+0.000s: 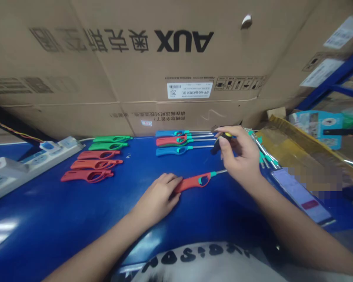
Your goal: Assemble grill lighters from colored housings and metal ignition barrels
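My left hand (157, 197) rests on the handle of a red utility lighter (192, 183) and holds it flat on the blue workbench (76, 219). The lighter has a teal collar and a thin metal nozzle pointing right. My right hand (238, 156) is raised just beyond the nozzle, pinching a small black and yellow part (222, 143) between thumb and fingers. Behind it lie assembled blue and red lighters (176, 143). Loose green handle shells (110, 143) and red handle shells (91, 166) lie further left. A bundle of metal nozzles with teal collars (263, 150) lies right of my right hand.
A white power strip (38, 164) lies along the bench's left side. A phone (300, 194) lies at the right, near yellow plastic wrapping (297, 143). A large AUX cardboard carton (120, 58) stands across the back, with a blue shelf frame (332, 78) at the upper right.
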{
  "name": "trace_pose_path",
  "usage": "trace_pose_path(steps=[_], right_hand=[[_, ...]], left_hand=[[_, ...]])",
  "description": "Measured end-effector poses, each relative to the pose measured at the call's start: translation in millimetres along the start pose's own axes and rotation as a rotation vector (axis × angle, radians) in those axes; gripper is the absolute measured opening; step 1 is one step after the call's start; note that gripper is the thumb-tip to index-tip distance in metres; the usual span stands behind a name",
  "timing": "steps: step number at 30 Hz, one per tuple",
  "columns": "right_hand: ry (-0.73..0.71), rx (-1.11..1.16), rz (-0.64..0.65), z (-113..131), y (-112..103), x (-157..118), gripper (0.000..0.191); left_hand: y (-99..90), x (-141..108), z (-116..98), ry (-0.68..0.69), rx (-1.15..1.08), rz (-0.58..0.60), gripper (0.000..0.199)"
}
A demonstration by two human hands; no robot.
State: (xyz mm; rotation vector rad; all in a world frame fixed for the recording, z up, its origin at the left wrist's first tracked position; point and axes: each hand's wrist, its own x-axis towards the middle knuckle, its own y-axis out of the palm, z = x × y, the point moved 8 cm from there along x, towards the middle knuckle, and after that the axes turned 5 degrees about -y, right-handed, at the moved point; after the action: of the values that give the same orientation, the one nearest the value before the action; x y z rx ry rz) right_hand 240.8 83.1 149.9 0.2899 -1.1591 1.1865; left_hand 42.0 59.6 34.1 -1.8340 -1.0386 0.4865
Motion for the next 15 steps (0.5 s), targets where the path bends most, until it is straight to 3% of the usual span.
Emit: trace_pose_path(steps=[3, 5, 10, 15], right_hand=[[-0.095, -0.288, 0.021, -28.7, -18.9, 0.7, 0.020], [-0.068, -0.380, 0.045, -51.2, -27.4, -2.6, 0.021], [0.001, -0.455, 0.109, -86.2, -35.0, -15.9, 0.020], [0.111, -0.516, 0.287, -116.5, -27.9, -29.6, 0.015]], left_hand=[[1.3, 0.0, 1.7, -0.017, 0.017, -0.017, 0.044], [4.5, 0.9, 2.0, -0.011, 0.008, -0.033, 0.044], [7.8, 4.4, 4.3, -0.007, -0.052, -0.060, 0.031], [-9.7, 15.6, 15.8, 0.003, -0.068, -0.065, 0.025]])
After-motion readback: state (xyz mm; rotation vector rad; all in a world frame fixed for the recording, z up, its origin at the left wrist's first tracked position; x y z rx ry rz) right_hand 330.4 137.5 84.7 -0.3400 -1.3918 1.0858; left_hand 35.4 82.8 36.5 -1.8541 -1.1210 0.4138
